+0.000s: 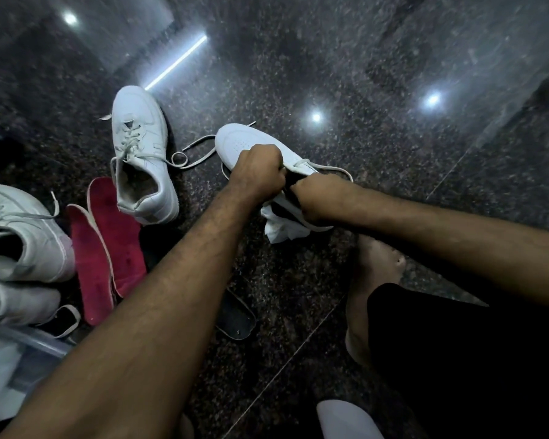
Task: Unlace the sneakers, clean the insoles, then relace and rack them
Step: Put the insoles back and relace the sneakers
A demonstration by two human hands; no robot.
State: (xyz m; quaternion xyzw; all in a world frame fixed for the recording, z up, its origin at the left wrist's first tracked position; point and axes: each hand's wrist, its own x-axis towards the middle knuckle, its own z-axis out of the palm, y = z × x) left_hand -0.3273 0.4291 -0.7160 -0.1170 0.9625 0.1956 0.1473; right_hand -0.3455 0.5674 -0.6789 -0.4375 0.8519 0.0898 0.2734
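Working on the sneaker (pixel 251 139) at the middle of the floor (pixel 362 74), the left hand (pixel 257 172) has its grip curled round the upper near the tongue, while the right hand (pixel 317 198) reaches into the opening with its fingers hidden, so whether its grip pinches the dark insole there or the white cloth (pixel 279 229) bunched beneath I cannot tell; this shoe's lace (pixel 200 147) trails loose beside it, so unlacing looks at least begun; a second sneaker (pixel 140 153) stands just to the left, laces slack but threaded, its inside bare; two red insoles (pixel 108 242) lie out near it; another pair of sneakers (pixel 16 236) waits at the left edge; relacing and racking look undone; a clear plastic tub (pixel 29 346) at lower left holds something white, too blurred to name.
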